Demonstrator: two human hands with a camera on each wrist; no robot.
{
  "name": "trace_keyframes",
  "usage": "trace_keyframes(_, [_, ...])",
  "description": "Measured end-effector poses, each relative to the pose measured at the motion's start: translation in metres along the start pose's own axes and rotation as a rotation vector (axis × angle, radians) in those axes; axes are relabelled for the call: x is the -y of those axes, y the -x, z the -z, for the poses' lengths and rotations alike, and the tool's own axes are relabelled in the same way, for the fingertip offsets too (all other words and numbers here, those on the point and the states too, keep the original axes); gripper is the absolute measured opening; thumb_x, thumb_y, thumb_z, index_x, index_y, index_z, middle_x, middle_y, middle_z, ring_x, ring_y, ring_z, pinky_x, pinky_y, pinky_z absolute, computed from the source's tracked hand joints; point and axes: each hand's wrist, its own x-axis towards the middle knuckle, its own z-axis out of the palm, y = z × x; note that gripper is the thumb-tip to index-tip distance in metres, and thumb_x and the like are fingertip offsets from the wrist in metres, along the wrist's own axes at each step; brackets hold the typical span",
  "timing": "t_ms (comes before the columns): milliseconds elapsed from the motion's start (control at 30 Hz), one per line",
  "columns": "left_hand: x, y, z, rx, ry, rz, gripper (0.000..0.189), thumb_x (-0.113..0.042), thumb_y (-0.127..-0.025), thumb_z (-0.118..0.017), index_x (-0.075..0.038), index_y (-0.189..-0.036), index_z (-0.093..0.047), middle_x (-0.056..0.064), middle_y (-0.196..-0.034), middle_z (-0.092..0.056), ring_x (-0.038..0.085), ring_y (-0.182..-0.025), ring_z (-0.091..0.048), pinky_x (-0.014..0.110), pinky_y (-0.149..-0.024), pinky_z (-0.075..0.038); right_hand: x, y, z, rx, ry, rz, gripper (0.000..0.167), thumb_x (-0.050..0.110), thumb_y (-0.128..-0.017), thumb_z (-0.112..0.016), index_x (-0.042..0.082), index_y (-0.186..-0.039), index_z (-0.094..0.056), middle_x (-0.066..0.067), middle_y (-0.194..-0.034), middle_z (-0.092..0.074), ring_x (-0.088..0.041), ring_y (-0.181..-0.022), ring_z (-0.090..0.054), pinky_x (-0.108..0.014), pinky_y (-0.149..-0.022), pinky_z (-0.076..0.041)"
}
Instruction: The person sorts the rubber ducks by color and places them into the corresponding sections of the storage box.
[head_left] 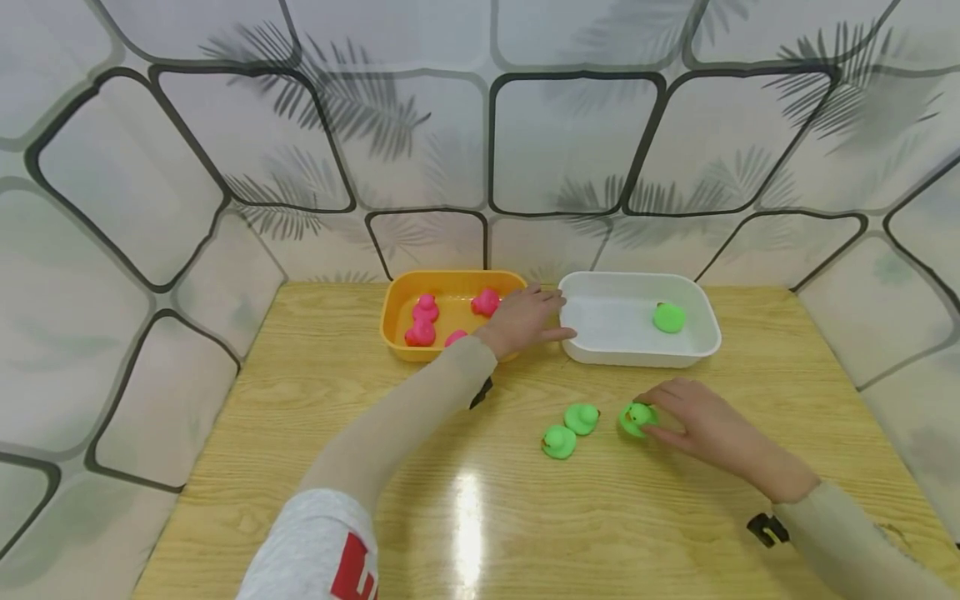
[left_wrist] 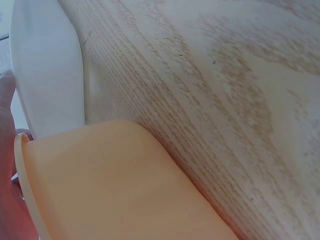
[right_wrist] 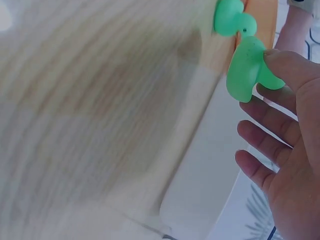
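Note:
My right hand (head_left: 712,425) pinches a green rubber duck (head_left: 634,418) between thumb and fingers in front of the white tub (head_left: 637,360). In the right wrist view the thumb presses on this duck (right_wrist: 243,70) while the other fingers spread loosely below. Two more green ducks, one (head_left: 581,418) behind the other (head_left: 558,442), sit on the table to its left. My left hand (head_left: 522,318) reaches over the right end of the orange tub (head_left: 388,321), its fingers extended to the white tub's left rim. No object shows in it.
Several pink ducks (head_left: 421,333) lie in the orange tub, one partly hidden by the left forearm. Inside the white tub, toward its right end, is a green duck (head_left: 669,317). Both tubs stand at the back of the wooden table (head_left: 315,383), before a patterned wall (head_left: 570,142).

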Motion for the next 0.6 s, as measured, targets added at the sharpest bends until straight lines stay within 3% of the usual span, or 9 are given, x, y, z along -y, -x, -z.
trace_keyframes(600, [0.003,-0.001,-0.001,-0.007,0.008,-0.015,0.073,-0.065,-0.102,-0.052,-0.013,-0.151,-0.055,0.006,-0.159,-0.049,0.029,-0.145,-0.043,0.042,-0.117,-0.041,-0.033,-0.01,0.018,-0.036,0.032,-0.047,0.038,0.01,-0.076,-0.09,0.01,-0.11,-0.073,0.003,-0.102,-0.071,-0.021,-0.093,-0.065,-0.045,-0.079,-0.054])
